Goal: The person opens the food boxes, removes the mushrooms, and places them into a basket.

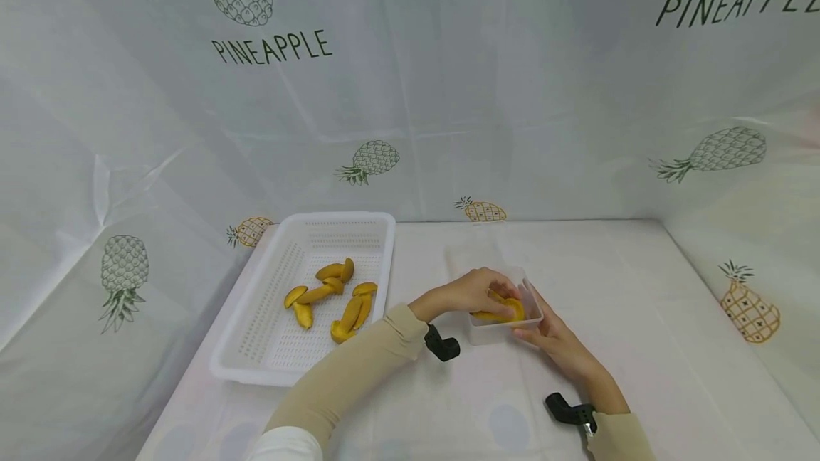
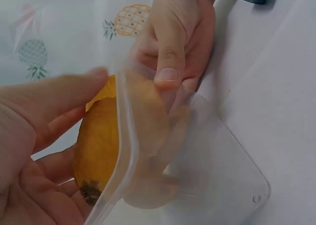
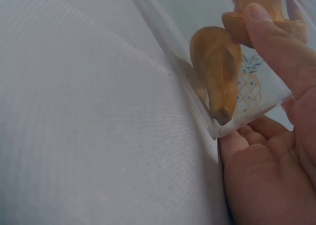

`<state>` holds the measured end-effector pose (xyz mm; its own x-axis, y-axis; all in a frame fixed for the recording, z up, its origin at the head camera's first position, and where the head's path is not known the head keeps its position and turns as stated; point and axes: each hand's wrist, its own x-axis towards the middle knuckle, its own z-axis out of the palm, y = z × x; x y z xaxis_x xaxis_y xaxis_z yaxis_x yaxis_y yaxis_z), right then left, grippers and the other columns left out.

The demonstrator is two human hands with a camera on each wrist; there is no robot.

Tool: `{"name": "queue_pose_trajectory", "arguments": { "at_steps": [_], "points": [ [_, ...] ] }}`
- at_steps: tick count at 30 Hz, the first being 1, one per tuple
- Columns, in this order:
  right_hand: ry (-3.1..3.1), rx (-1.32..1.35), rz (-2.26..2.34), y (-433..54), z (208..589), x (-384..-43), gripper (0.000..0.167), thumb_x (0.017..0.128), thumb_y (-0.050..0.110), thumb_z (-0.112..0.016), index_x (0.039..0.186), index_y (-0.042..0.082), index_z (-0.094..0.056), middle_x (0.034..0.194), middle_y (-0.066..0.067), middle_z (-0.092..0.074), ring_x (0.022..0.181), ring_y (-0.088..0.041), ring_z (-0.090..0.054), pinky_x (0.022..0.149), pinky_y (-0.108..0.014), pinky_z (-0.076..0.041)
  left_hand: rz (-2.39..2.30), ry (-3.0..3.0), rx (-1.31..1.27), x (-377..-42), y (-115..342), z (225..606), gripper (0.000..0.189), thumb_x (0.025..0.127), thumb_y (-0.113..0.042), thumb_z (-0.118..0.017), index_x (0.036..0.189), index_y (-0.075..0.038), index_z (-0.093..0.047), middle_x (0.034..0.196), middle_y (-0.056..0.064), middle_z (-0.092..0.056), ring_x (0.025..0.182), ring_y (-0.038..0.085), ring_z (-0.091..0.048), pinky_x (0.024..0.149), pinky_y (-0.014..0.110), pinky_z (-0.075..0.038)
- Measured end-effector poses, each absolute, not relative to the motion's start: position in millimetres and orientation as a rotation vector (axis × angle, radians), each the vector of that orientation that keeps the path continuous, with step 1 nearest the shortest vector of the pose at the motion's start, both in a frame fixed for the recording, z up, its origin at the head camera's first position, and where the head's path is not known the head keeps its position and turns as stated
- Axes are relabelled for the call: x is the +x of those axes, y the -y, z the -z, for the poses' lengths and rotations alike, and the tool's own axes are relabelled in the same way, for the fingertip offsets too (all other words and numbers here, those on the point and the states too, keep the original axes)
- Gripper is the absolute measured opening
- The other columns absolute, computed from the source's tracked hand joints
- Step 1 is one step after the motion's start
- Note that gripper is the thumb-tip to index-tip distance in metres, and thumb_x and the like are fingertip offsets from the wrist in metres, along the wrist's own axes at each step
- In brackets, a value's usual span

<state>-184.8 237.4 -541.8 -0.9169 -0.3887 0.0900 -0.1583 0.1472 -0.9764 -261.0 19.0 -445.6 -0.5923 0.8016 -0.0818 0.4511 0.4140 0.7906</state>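
My left hand [image 1: 477, 292] reaches into a clear plastic box [image 1: 490, 335] and holds a yellow mushroom [image 2: 96, 146] between thumb and fingers. Part of that mushroom shows blurred through the box wall. On the box's other side, my right hand [image 1: 564, 343] grips its wall, thumb on one face and fingers on another. Through the clear side, the right wrist view shows a second mushroom [image 3: 215, 69] lying inside the box, stem end near a corner.
A white perforated basket [image 1: 246, 333] stands at the left with several yellow mushrooms [image 1: 349, 315] in it. Behind the box lies a faint translucent flat piece [image 1: 470, 251]. A pineapple-printed sheet [image 1: 448, 91] hangs at the back of the white-covered table [image 1: 640, 290].
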Motion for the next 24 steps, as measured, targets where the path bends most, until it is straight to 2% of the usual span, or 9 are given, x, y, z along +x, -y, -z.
{"name": "queue_pose_trajectory", "arguments": {
  "at_steps": [2,4,7,9,14,19,20,22,24],
  "points": [
    [-2.228,-0.540,1.863,-237.1,541.5,-184.3,0.091,0.098,0.007,-0.064,0.162,0.028,-0.002,0.166,-0.013,0.004,0.149,-0.040,0.005,0.118,-0.050,-0.009,-1.036,-2.199,1.072,-261.3,-18.2,445.2,0.035,0.087,-0.012,-0.079,0.119,-0.004,-0.070,0.116,0.000,-0.070,0.105,0.001,-0.061,0.091,0.014,-0.047],
    [-2.219,-0.543,1.868,-236.6,541.0,-184.0,0.092,0.098,0.006,-0.063,0.162,0.027,-0.002,0.166,-0.014,0.005,0.149,-0.040,0.007,0.110,-0.067,-0.003,-1.038,-2.180,1.072,-260.9,-17.1,444.4,0.038,0.085,-0.011,-0.081,0.121,-0.003,-0.069,0.118,0.000,-0.070,0.106,0.002,-0.061,0.090,0.014,-0.048],
    [-2.214,-0.543,1.875,-236.0,540.5,-183.9,0.092,0.097,0.006,-0.064,0.162,0.026,-0.001,0.166,-0.014,0.005,0.149,-0.040,0.007,0.108,-0.071,-0.002,-1.046,-2.170,1.070,-260.8,-15.8,444.1,0.039,0.085,-0.010,-0.081,0.122,-0.003,-0.069,0.119,0.001,-0.070,0.107,0.002,-0.061,0.090,0.014,-0.048],
    [-2.215,-0.537,1.872,-235.9,540.1,-183.9,0.092,0.097,0.006,-0.064,0.162,0.027,-0.001,0.166,-0.014,0.006,0.149,-0.040,0.008,0.110,-0.069,-0.003,-1.039,-2.171,1.068,-260.2,-15.3,443.6,0.039,0.086,-0.009,-0.080,0.123,-0.003,-0.069,0.121,0.001,-0.069,0.109,0.003,-0.061,0.091,0.014,-0.048],
    [-2.227,-0.516,1.853,-236.5,540.0,-183.8,0.092,0.098,0.008,-0.064,0.162,0.030,-0.002,0.166,-0.010,0.005,0.149,-0.038,0.006,0.116,-0.046,-0.010,-0.974,-2.212,1.087,-257.5,-15.0,440.8,0.038,0.089,-0.011,-0.077,0.125,-0.003,-0.068,0.123,0.001,-0.068,0.109,0.005,-0.062,0.092,0.014,-0.047],
    [-2.238,-0.531,1.854,-237.1,541.0,-184.4,0.091,0.098,0.007,-0.064,0.162,0.029,-0.002,0.167,-0.010,0.002,0.149,-0.037,0.005,0.116,-0.050,-0.006,-0.940,-2.243,1.094,-256.2,-15.4,438.2,0.038,0.089,-0.011,-0.077,0.125,-0.003,-0.068,0.122,0.002,-0.069,0.105,0.004,-0.063,0.090,0.013,-0.047],
    [-2.242,-0.536,1.854,-237.2,541.2,-184.6,0.091,0.098,0.007,-0.064,0.162,0.028,-0.003,0.167,-0.010,0.002,0.149,-0.038,0.005,0.118,-0.046,-0.007,-0.939,-2.245,1.091,-256.1,-15.6,437.9,0.038,0.089,-0.011,-0.077,0.125,-0.003,-0.068,0.122,0.001,-0.069,0.104,0.003,-0.063,0.090,0.012,-0.047],
    [-2.245,-0.551,1.857,-237.6,541.8,-185.2,0.091,0.098,0.007,-0.064,0.162,0.027,-0.002,0.167,-0.011,0.001,0.149,-0.039,0.004,0.118,-0.029,-0.013,-0.939,-2.249,1.091,-256.1,-16.0,437.4,0.038,0.089,-0.011,-0.077,0.125,-0.003,-0.069,0.122,0.001,-0.069,0.103,0.003,-0.063,0.089,0.012,-0.047],
    [-2.243,-0.562,1.862,-237.8,542.1,-185.7,0.092,0.097,0.006,-0.064,0.162,0.025,-0.002,0.166,-0.012,0.002,0.149,-0.040,0.005,0.110,-0.011,-0.018,-0.940,-2.255,1.088,-256.1,-16.1,437.2,0.038,0.089,-0.011,-0.077,0.125,-0.003,-0.069,0.121,0.001,-0.069,0.103,0.002,-0.063,0.089,0.012,-0.047]
  ]
}}
